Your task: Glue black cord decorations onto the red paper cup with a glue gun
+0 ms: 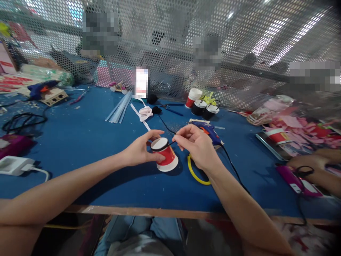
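Observation:
A red and white paper cup stands upside down on the blue table, with black cord running around its upper end. My left hand grips the cup from the left, thumb on its front. In my right hand, thumb and forefinger pinch the black cord just right of the cup. From there the cord trails back to a dark bundle. Beside my right hand lie a blue hot glue gun and a yellow ring, partly hidden by the wrist.
Clear glue sticks, white ribbon and dark-handled pliers lie behind the cup. Several cups, some black-wrapped, stand by the perforated metal screen. Another person's arm rests at right. A second glue gun is at left.

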`<action>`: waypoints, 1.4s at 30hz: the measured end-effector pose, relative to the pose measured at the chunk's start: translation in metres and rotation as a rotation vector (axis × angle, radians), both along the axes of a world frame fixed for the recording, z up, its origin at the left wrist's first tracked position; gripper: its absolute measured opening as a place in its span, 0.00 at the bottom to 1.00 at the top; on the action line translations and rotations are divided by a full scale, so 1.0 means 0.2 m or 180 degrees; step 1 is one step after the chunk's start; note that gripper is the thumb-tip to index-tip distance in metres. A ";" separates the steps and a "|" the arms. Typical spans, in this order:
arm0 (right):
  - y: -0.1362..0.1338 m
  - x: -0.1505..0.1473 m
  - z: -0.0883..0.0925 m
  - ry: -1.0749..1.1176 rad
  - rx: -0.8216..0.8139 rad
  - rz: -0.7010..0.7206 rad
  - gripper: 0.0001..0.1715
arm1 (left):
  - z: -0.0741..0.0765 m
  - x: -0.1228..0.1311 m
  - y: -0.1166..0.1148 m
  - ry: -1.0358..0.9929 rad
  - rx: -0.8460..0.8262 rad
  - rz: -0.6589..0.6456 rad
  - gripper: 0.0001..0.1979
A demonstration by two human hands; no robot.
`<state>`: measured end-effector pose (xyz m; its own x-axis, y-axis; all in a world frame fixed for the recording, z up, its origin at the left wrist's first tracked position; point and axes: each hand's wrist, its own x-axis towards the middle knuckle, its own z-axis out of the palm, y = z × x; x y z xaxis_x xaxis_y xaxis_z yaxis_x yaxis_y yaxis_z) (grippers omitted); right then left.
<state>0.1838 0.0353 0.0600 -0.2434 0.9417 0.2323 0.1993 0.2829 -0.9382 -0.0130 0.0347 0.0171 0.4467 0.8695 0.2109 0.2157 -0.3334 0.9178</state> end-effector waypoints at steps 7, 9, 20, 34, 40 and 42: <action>-0.01 0.04 -0.07 0.0144 -0.0155 -0.0091 0.09 | -0.03 0.01 0.01 -0.0560 -0.0767 -0.0315 0.33; 0.00 0.04 -0.09 0.0132 -0.0140 -0.0133 0.10 | -0.02 0.02 0.00 -0.0570 -0.0848 -0.0331 0.33; -0.02 0.02 -0.12 -0.0197 -0.0053 -0.0196 0.10 | -0.02 0.03 -0.02 -0.0822 -0.0766 -0.0598 0.33; -0.05 0.03 -0.12 -0.1072 0.1104 0.0255 0.18 | -0.02 0.03 -0.01 -0.1078 -0.0775 -0.0786 0.31; -0.06 0.02 -0.11 -0.1554 0.1106 0.0401 0.35 | -0.04 0.02 0.01 -0.1124 -0.0668 -0.0732 0.30; -0.07 0.01 -0.12 -0.1677 0.1026 0.0369 0.38 | -0.05 0.02 0.02 -0.1084 -0.0605 -0.0758 0.30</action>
